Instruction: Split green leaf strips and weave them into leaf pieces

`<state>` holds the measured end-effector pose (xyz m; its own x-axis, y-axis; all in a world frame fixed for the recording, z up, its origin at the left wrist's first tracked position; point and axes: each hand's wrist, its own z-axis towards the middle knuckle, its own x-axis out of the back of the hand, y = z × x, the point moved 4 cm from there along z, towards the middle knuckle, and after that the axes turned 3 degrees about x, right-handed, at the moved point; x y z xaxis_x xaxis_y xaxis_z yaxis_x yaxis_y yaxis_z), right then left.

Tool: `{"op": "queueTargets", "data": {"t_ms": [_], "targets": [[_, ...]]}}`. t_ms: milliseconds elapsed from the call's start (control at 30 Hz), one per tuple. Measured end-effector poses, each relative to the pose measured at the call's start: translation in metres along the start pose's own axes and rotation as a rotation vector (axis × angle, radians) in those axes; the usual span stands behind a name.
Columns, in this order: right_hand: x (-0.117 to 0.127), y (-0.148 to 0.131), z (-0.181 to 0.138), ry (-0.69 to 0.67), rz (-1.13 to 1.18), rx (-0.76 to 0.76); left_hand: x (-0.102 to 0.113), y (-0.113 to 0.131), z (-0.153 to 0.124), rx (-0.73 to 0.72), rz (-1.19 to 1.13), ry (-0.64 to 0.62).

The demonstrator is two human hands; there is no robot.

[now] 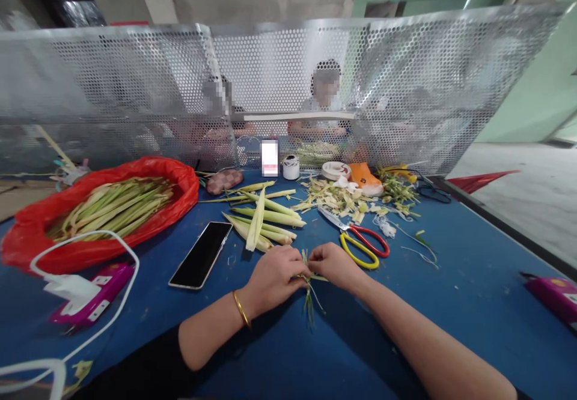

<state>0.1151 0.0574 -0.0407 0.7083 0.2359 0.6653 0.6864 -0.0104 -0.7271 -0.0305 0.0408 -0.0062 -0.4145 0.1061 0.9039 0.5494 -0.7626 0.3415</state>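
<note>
My left hand (280, 272) and my right hand (334, 265) meet over the blue table, fingers closed around a small bundle of thin green plant strips (308, 307). Strip ends stick out above and hang below the fingers, with a pale thread (318, 299) trailing beside them. Just beyond my hands lie several pale green husk-like leaves (256, 223). To the right of them rest scissors (360, 241) with one red and one yellow handle loop, blades pointing away to the left. My fingertips partly hide the middle of the bundle.
At left stand a red plastic bag (180, 193) of long green strips, a phone (201, 256) and a purple power strip (101, 292) with a white cable. Scraps (327, 199), tape (336, 170) and an orange packet (364, 178) lie before a perforated metal screen (283, 69); people sit behind it.
</note>
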Motion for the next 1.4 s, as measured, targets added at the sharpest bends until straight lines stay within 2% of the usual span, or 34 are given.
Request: {"op": "queueTargets", "data": {"t_ms": [200,333,633,800,900,1000,1233,1400], "targets": [[0.001,-0.003,-0.003,-0.007,-0.019,0.017,-0.005,-0.005,0.003,-0.001,-0.102,-0.063],[0.002,-0.006,-0.004,-0.019,-0.043,0.027,-0.005,-0.009,0.002,0.036,-0.211,-0.062],[0.003,-0.01,-0.006,-0.017,-0.081,0.028,-0.008,-0.012,0.004,0.037,-0.285,-0.12],[0.003,-0.009,-0.008,-0.014,-0.086,0.018,-0.006,-0.018,0.004,0.253,-0.554,-0.035],[0.002,-0.008,-0.008,-0.015,-0.082,0.02,-0.013,-0.024,0.002,0.442,-0.776,-0.014],[0.002,-0.008,-0.008,-0.019,-0.071,0.033,-0.02,-0.027,0.002,0.56,-0.907,0.001],[0.011,-0.013,-0.013,-0.159,0.012,0.151,-0.023,-0.026,0.005,0.601,-0.922,0.01],[0.029,-0.011,-0.018,-0.187,0.036,0.175,-0.026,-0.023,0.006,0.672,-0.925,-0.009]]}}
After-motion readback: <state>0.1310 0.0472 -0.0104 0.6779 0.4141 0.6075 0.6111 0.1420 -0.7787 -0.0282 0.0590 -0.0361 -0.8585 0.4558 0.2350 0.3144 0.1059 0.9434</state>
